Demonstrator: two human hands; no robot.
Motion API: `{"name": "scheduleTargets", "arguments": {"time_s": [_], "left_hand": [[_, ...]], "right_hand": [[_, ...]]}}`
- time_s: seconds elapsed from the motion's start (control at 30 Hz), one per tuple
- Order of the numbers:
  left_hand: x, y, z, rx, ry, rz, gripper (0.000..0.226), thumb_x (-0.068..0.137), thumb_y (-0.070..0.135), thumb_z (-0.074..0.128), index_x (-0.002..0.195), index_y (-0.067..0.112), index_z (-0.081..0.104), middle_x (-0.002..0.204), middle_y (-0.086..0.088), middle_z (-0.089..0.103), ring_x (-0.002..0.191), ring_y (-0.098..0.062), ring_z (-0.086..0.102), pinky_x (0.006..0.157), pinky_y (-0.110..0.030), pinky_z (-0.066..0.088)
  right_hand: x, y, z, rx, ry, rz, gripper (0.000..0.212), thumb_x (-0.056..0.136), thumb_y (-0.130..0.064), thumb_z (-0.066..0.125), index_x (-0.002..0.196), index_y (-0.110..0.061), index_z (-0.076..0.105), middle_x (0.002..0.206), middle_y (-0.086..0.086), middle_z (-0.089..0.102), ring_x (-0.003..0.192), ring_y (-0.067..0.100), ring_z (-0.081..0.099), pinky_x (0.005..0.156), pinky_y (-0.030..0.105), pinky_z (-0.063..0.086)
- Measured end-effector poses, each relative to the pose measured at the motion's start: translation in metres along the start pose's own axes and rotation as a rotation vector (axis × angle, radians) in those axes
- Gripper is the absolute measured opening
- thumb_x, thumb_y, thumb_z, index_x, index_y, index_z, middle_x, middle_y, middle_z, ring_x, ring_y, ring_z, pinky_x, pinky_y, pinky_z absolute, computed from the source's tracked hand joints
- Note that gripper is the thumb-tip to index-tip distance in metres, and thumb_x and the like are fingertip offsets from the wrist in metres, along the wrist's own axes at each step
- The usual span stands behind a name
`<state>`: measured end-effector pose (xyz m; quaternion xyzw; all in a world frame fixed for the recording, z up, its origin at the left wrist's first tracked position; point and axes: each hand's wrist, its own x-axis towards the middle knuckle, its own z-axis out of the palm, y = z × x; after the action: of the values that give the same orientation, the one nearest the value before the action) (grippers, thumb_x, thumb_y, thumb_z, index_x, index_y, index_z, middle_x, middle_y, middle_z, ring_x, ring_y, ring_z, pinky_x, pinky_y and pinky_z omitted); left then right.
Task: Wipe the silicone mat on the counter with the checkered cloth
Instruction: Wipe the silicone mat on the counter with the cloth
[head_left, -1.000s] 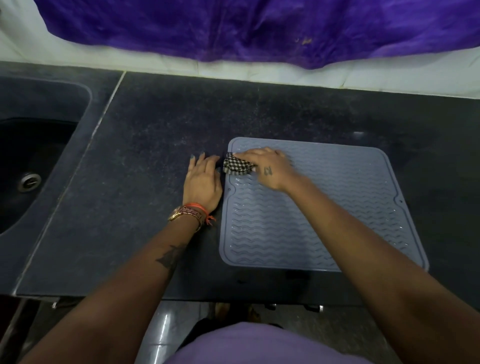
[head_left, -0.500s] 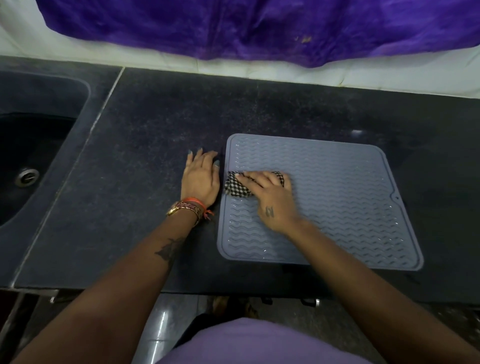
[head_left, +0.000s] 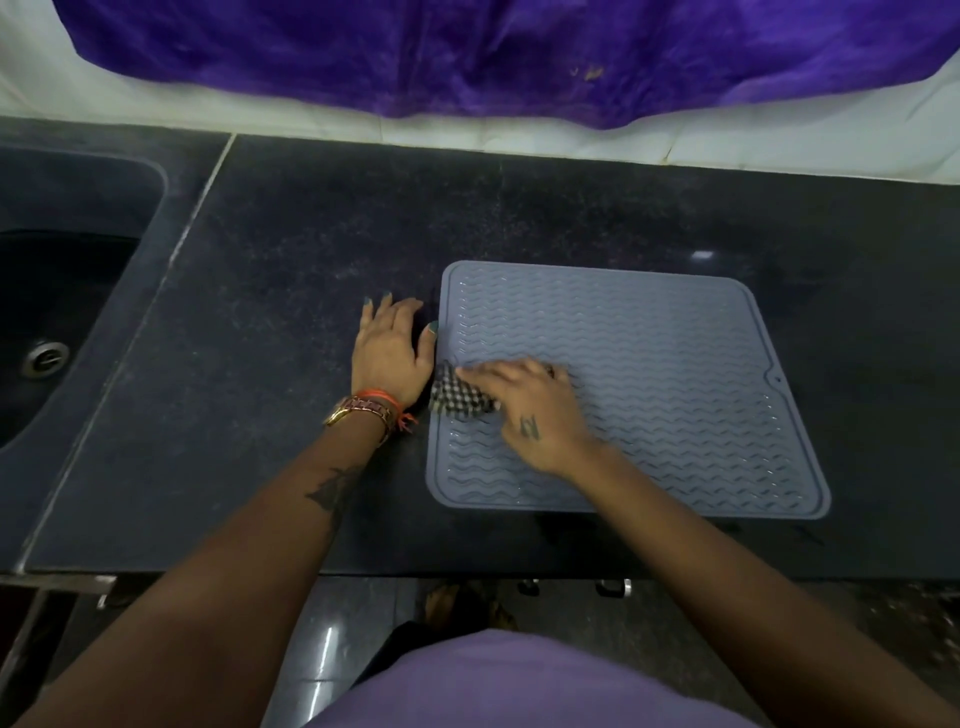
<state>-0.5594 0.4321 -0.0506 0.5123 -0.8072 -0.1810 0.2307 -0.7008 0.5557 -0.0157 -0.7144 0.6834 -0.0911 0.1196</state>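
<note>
right hand fingers flat, pinning checkered cloth on mat; left hand spread flat.

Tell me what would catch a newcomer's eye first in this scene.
The grey silicone mat stands out on the dark counter, with the right hand pressing a checkered cloth near its left edge. The left hand lies flat beside the mat. A bright purple fabric hangs behind.
</note>
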Motion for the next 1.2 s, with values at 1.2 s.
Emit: {"name": "scheduleTargets", "arguments": {"time_s": [1.2], "left_hand": [[-0.003, 0.003, -0.001, 0.127, -0.056, 0.105, 0.054, 0.087, 0.035, 0.035, 0.127, 0.001, 0.049, 0.134, -0.021, 0.051, 0.134, -0.036, 0.035, 0.118, -0.045, 0.012]], "right_hand": [[-0.105, -0.015, 0.022, 0.074, 0.24, -0.099, 0.067, 0.062, -0.002, 0.064, 0.12, -0.035, 0.058, 0.12, -0.013, 0.064, 0.102, 0.015, 0.062, 0.092, 0.036, 0.033]]}}
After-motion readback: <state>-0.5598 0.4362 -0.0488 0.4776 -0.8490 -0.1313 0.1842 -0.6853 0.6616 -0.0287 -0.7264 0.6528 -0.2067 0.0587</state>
